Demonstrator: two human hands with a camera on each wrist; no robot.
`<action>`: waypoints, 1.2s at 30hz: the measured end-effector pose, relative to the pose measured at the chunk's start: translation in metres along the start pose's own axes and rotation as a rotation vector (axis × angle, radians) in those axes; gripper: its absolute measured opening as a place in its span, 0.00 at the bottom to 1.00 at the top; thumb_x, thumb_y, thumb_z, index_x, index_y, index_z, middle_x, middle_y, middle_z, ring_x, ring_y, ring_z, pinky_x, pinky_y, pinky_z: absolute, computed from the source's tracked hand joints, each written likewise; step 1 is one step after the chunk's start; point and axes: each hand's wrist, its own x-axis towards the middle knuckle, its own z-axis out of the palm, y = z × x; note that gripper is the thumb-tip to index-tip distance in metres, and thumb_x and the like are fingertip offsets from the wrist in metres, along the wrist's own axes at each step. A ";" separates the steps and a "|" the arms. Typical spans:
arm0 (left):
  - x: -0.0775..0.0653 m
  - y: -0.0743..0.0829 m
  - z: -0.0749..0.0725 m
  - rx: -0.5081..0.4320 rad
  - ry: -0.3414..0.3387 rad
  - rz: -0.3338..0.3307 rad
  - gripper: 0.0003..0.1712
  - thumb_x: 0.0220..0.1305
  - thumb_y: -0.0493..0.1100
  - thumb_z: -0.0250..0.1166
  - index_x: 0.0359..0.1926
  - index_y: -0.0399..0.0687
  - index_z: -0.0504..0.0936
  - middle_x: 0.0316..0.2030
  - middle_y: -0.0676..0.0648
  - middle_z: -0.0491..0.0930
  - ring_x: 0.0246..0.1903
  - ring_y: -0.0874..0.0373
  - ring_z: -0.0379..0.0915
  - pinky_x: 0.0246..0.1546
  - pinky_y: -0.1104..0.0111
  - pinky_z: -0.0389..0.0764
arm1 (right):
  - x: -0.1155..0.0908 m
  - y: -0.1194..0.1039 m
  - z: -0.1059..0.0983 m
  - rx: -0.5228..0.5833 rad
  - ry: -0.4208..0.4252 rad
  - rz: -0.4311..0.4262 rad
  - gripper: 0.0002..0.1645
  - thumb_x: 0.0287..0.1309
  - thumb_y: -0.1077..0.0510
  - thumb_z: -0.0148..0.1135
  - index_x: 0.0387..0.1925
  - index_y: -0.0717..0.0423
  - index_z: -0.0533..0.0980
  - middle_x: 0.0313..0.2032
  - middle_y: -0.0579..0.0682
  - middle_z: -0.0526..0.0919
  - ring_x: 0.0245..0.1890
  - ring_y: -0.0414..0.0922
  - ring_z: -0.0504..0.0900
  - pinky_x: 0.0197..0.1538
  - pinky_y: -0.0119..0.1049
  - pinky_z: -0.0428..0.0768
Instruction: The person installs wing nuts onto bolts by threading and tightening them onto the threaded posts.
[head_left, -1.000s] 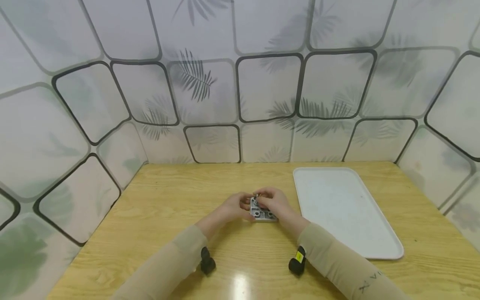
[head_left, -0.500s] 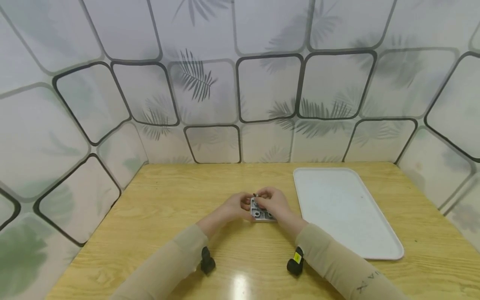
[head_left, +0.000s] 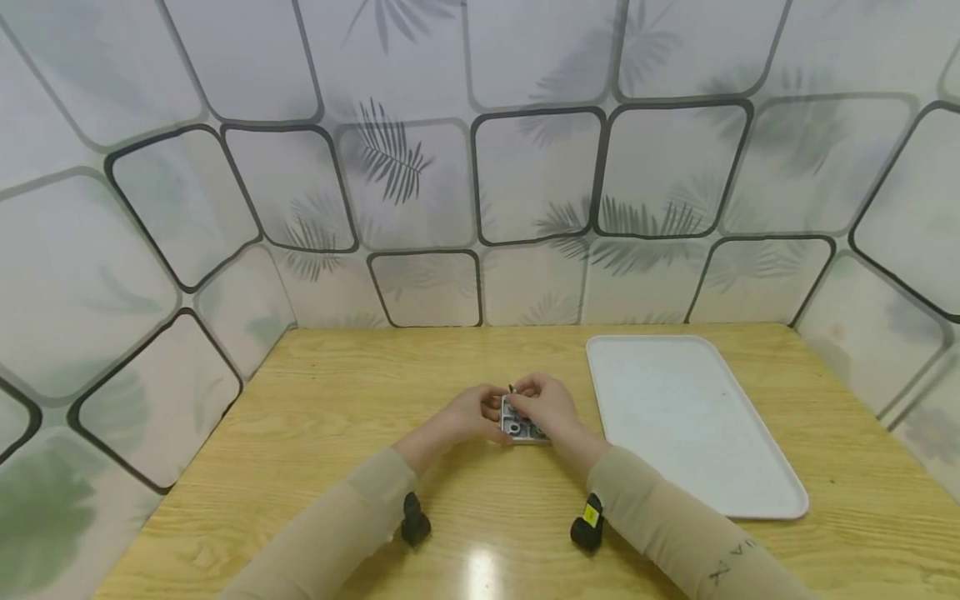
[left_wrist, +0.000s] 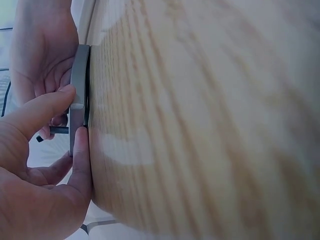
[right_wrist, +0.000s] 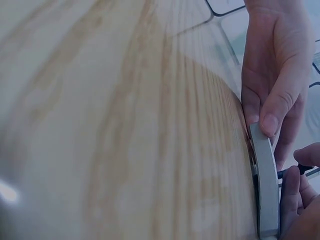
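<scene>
A small square grey metal plate (head_left: pixel 515 427) with round bosses lies at the middle of the table, or just above it; which, I cannot tell. My left hand (head_left: pixel 474 412) holds it by its left side, the thumb on the near edge. At the far left corner a black threaded screw (left_wrist: pixel 60 130) stands upright in the plate. The right wrist view shows thumb and finger of my right hand (head_left: pixel 551 407) pinching this screw (right_wrist: pixel 301 170) near its head. Part of the plate's right side is hidden under the right hand.
A white rectangular tray (head_left: pixel 690 417) lies to the right of the hands on the wooden table (head_left: pixel 337 400). Behind and at both sides rise patterned cloth walls (head_left: pixel 540 175). Black wrist cameras (head_left: pixel 415 521) sit under both forearms.
My right wrist has shifted slightly to the left, and the right thumb and fingers have turned a little at the screw. The left hand and the plate stay in place.
</scene>
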 end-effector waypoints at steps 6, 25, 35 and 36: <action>-0.001 0.001 0.000 -0.014 -0.007 -0.001 0.48 0.54 0.33 0.81 0.75 0.38 0.70 0.62 0.40 0.79 0.57 0.49 0.77 0.64 0.56 0.80 | 0.001 0.000 -0.002 -0.042 -0.022 -0.009 0.15 0.63 0.58 0.74 0.48 0.61 0.83 0.37 0.53 0.85 0.34 0.43 0.81 0.37 0.28 0.76; 0.000 -0.004 0.002 -0.051 -0.013 -0.010 0.48 0.51 0.31 0.82 0.73 0.38 0.71 0.61 0.39 0.80 0.57 0.50 0.78 0.66 0.56 0.80 | 0.002 0.004 -0.012 0.179 -0.200 0.024 0.22 0.69 0.66 0.53 0.60 0.72 0.78 0.45 0.58 0.85 0.33 0.35 0.82 0.39 0.24 0.84; 0.000 -0.001 0.001 -0.050 0.003 -0.010 0.48 0.52 0.31 0.82 0.74 0.38 0.71 0.61 0.39 0.80 0.59 0.48 0.78 0.69 0.54 0.78 | 0.003 0.001 -0.012 0.163 -0.204 0.028 0.24 0.69 0.65 0.57 0.64 0.68 0.79 0.65 0.66 0.81 0.37 0.33 0.83 0.42 0.22 0.82; 0.000 0.000 0.001 -0.048 0.003 -0.010 0.48 0.52 0.31 0.82 0.74 0.38 0.71 0.61 0.39 0.80 0.59 0.48 0.78 0.69 0.54 0.78 | 0.004 0.001 -0.012 0.163 -0.203 0.026 0.24 0.69 0.65 0.57 0.63 0.68 0.79 0.65 0.65 0.81 0.37 0.33 0.83 0.42 0.21 0.82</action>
